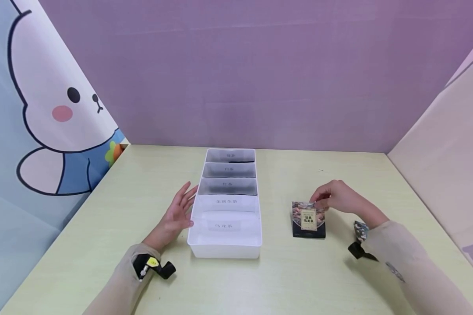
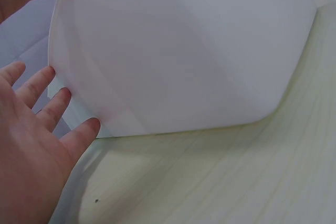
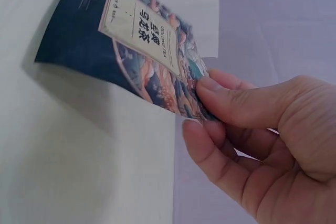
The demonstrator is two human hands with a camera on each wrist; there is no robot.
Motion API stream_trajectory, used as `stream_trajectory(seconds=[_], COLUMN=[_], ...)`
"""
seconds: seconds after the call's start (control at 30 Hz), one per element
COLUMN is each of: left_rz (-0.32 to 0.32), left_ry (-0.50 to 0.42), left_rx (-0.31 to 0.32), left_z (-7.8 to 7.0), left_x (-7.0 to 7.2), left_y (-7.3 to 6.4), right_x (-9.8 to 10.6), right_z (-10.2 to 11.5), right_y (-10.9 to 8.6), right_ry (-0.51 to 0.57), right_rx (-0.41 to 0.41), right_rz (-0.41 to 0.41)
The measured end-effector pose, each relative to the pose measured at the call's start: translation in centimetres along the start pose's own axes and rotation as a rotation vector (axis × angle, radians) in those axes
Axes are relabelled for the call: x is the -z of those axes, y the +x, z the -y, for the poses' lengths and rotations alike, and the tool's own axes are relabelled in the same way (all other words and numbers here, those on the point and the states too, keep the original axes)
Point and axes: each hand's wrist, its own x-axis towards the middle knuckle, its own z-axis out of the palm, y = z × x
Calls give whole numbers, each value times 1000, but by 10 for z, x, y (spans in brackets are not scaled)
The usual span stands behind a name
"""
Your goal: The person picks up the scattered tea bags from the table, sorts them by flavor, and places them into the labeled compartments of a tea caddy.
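My right hand (image 1: 339,197) pinches the top edge of an oolong tea sachet (image 1: 299,231) between thumb and fingers. The sachet is dark blue with a colourful pattern and a cream label, and in the right wrist view it slants away from the fingertips over its own shadow. My left hand (image 1: 174,218) lies along the left side of a white divided box (image 1: 225,252). Its fingers are spread, with fingertips at the box wall, as the left wrist view shows. Printed Chinese labels mark the box's compartments, stacked from front to back.
The box stands mid-left on a pale wooden table (image 1: 287,280). A purple backdrop (image 1: 260,78) rises behind it, with a cartoon rabbit panel (image 1: 43,105) at left and a pale panel (image 1: 449,153) at right. A small patterned piece (image 1: 361,230) shows beside the right wrist.
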Motion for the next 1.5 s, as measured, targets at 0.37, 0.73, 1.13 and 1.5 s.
stream_trajectory(seconds=[0.37, 0.73, 1.13, 1.5], left_rz=[7, -4, 3, 3], left_ry=[-7, 0, -3, -2], left_rx=[-1, 20, 6, 1], left_z=[-2, -7, -7, -7], left_x=[0, -4, -3, -3], left_y=[-1, -1, -2, -1], right_x=[9, 19, 21, 19], right_z=[18, 41, 73, 101], right_y=[6, 16, 25, 30], right_ry=[-22, -47, -42, -10], right_rx=[-4, 13, 107, 154], right_rz=[-72, -150, -186, -188])
